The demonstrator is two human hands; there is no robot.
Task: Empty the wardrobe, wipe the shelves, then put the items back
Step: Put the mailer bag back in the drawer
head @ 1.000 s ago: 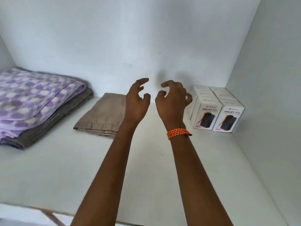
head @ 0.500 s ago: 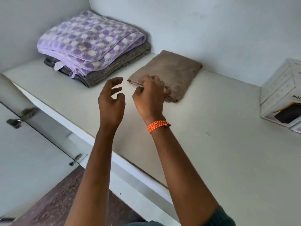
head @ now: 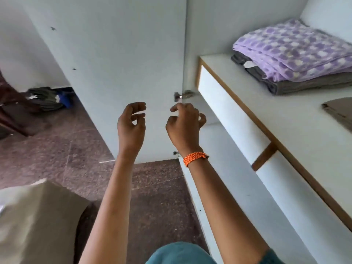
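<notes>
My left hand [head: 131,126] and my right hand [head: 184,128] hang in the air in front of the open wardrobe door [head: 114,73], fingers loosely curled and apart, holding nothing. An orange band is on the right wrist. To the right, the white wardrobe shelf [head: 276,115] carries a folded purple dotted blanket [head: 293,48] on top of a grey folded cloth [head: 297,86]. A corner of a folded beige cloth [head: 339,111] shows at the right edge. Both hands are left of the shelf, clear of everything on it.
Two white drawer fronts [head: 234,121] with wood trim sit under the shelf. A metal hinge [head: 183,95] joins door and cabinet. Brown stone floor [head: 57,153] lies below. A beige cushion [head: 34,221] is at bottom left, and a heap of dark clothes [head: 47,98] lies at far left.
My view has swung left, away from the shelf toward the door and floor. Both hands left the beige cloth and came off the shelf, still holding nothing. The white boxes are out of view.
</notes>
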